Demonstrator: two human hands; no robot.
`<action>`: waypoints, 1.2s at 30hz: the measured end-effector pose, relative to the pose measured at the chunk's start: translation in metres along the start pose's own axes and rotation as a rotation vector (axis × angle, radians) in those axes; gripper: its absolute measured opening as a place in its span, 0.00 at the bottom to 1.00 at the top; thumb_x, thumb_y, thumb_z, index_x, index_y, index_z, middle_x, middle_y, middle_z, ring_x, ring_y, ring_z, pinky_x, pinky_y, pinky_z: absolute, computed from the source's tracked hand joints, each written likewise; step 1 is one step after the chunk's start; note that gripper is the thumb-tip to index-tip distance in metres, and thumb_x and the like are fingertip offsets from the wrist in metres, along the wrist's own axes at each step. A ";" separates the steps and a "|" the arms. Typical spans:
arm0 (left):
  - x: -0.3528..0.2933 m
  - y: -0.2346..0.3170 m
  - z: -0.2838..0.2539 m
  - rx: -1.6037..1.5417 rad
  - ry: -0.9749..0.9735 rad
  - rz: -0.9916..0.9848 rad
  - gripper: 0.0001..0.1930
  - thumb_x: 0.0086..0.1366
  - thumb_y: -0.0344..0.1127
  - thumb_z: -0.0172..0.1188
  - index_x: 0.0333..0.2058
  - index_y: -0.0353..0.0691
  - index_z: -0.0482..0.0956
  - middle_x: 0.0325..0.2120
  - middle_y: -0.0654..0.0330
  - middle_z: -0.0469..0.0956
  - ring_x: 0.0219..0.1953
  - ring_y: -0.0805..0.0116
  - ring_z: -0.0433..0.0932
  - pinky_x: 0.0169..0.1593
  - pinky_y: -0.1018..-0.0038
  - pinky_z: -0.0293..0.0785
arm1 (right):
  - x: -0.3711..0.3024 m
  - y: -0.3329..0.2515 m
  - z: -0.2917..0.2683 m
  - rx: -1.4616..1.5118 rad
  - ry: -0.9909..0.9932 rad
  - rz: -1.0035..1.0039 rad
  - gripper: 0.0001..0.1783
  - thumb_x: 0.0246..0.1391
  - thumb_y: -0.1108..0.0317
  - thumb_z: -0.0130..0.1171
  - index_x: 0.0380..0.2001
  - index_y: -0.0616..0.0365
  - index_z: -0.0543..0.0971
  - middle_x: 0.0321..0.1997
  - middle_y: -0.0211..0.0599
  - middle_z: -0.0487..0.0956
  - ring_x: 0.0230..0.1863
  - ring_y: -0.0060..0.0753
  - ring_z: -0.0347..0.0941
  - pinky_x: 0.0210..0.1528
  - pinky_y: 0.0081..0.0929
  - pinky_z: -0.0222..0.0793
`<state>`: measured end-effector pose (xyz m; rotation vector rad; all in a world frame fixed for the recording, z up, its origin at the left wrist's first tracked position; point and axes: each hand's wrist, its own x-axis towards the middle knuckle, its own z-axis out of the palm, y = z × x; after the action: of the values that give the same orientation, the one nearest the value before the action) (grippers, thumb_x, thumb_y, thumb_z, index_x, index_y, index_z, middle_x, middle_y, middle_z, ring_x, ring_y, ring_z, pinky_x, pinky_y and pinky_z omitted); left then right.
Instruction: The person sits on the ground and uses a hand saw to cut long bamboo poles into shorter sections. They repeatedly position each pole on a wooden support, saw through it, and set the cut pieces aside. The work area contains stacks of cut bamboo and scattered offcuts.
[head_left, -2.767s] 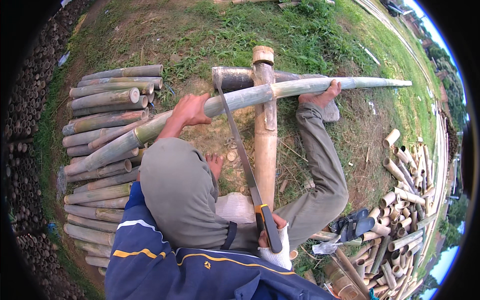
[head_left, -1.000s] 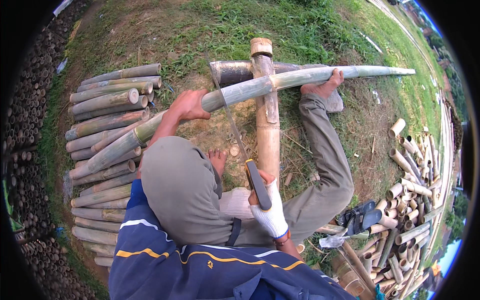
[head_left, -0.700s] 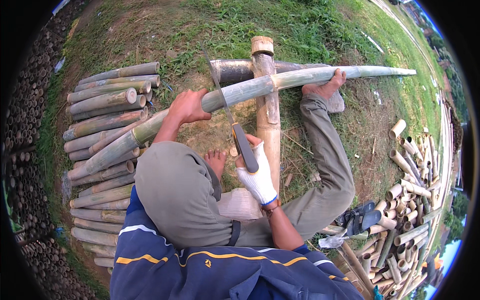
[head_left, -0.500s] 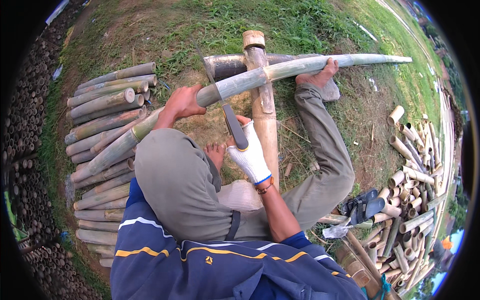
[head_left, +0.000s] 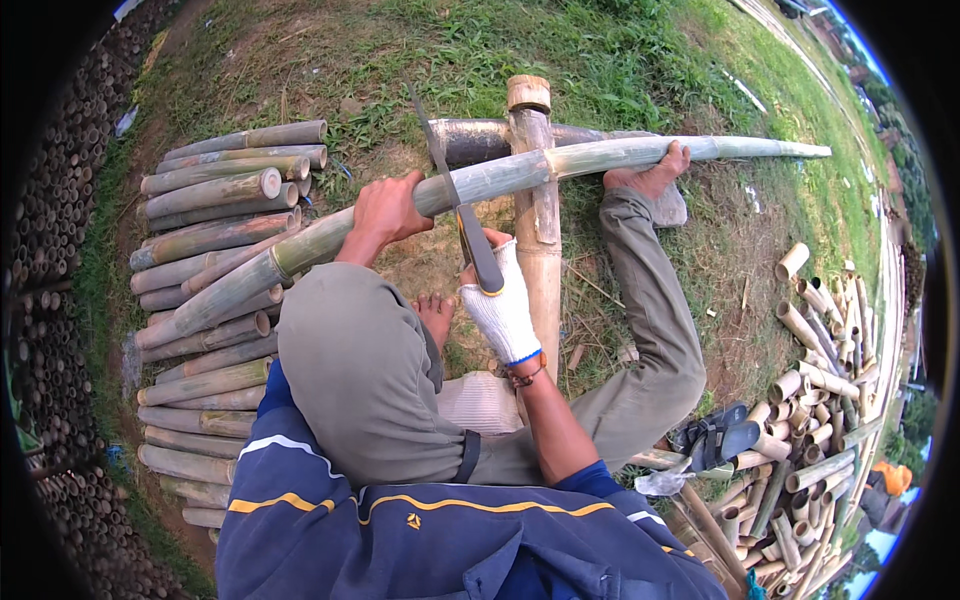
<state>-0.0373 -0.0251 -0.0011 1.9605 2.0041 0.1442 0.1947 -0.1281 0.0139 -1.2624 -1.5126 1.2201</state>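
Observation:
A long green-grey bamboo pole (head_left: 590, 156) slants across in front of me, lying over a bamboo support (head_left: 537, 215). My left hand (head_left: 388, 212) is closed over the pole, just left of the saw blade. My right hand (head_left: 502, 305), in a white fingerless-looking glove, is closed round the dark handle of a hand saw (head_left: 480, 252). The saw's thin blade (head_left: 433, 140) lies across the pole between my left hand and the support. How deep it sits in the bamboo I cannot tell. My bare foot (head_left: 650, 175) rests against the pole farther right.
Cut bamboo lengths (head_left: 215, 385) lie stacked at the left, under the pole's near end. Short bamboo pieces (head_left: 815, 400) are heaped at the right, beside dark sandals (head_left: 715, 437). A dark crosspiece (head_left: 475, 140) lies behind the pole. Many more bamboo ends (head_left: 65, 210) show at the far left.
The saw has moved forward, away from me, bringing its handle closer to the pole. My left hand keeps its hold. The whole view has shifted slightly.

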 end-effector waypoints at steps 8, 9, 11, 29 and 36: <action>0.008 -0.006 -0.003 -0.012 -0.022 0.066 0.36 0.47 0.50 0.81 0.55 0.44 0.84 0.43 0.39 0.90 0.49 0.37 0.90 0.57 0.48 0.85 | -0.182 -0.049 -0.089 -0.157 -0.065 0.178 0.34 0.62 0.79 0.64 0.72 0.61 0.71 0.61 0.42 0.81 0.62 0.35 0.79 0.68 0.30 0.72; 0.006 -0.010 -0.005 -0.010 0.005 0.072 0.36 0.46 0.50 0.82 0.55 0.43 0.84 0.41 0.39 0.91 0.47 0.36 0.90 0.56 0.47 0.85 | -0.210 -0.054 -0.099 -0.106 -0.048 0.160 0.35 0.62 0.77 0.66 0.73 0.60 0.71 0.64 0.42 0.82 0.64 0.33 0.79 0.70 0.32 0.72; 0.004 -0.007 -0.009 0.023 -0.008 0.050 0.38 0.44 0.51 0.82 0.55 0.40 0.85 0.41 0.40 0.91 0.47 0.37 0.90 0.56 0.47 0.85 | -0.210 -0.072 -0.100 -0.027 -0.093 0.334 0.38 0.61 0.73 0.69 0.74 0.58 0.71 0.61 0.38 0.82 0.61 0.33 0.80 0.67 0.34 0.74; 0.006 -0.002 -0.001 0.082 -0.036 0.102 0.37 0.48 0.50 0.80 0.56 0.42 0.81 0.41 0.38 0.90 0.46 0.33 0.89 0.53 0.43 0.84 | -0.214 -0.074 -0.105 -0.129 -0.038 0.150 0.40 0.58 0.74 0.68 0.75 0.54 0.70 0.57 0.43 0.86 0.48 0.38 0.88 0.54 0.35 0.83; 0.008 0.001 -0.016 0.082 -0.066 0.068 0.39 0.51 0.53 0.80 0.62 0.45 0.82 0.45 0.41 0.91 0.50 0.39 0.91 0.57 0.48 0.86 | 0.032 0.004 0.002 -0.049 0.043 -0.065 0.36 0.57 0.70 0.71 0.69 0.55 0.72 0.61 0.52 0.82 0.60 0.64 0.83 0.61 0.45 0.79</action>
<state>-0.0410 -0.0148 0.0134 2.0561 1.9315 0.0131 0.1874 -0.0968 0.0092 -1.2534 -1.5486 1.1141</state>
